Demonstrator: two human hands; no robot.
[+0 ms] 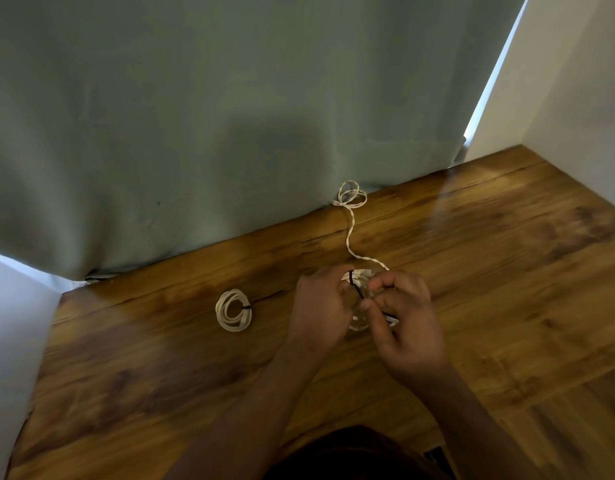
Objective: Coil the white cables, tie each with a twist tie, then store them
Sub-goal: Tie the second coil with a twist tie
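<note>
On the glossy brown wood-grain floor [472, 271], both hands meet over a coiled white cable [359, 289] held just above the boards. The left hand [321, 306] has its fingers curled round the left side of the coil, gripping it. The right hand [408, 327] pinches between thumb and fingertips a thin dark twist tie [355, 285] that crosses the top of the coil. The two hands are close together, nearly touching, with the coil between them.

Taking the held coil as the landmark: to its left, well apart and lying flat on the floor, sits a second coiled white cable [233, 310], already bound on its right edge with a short dark tie [247, 307]. Beyond the held coil, a loose white twisted cord [349, 237] snakes away across the floor and ends in a small loose loop [351, 195] against the hem of a grey-green fabric curtain [230, 116]. Whether this cord joins the held coil cannot be told; the fingers cover that spot.

White walls [576, 98] flank the curtain on both sides. No box, bag or other container shows in view; both coils are outside any holder.
</note>
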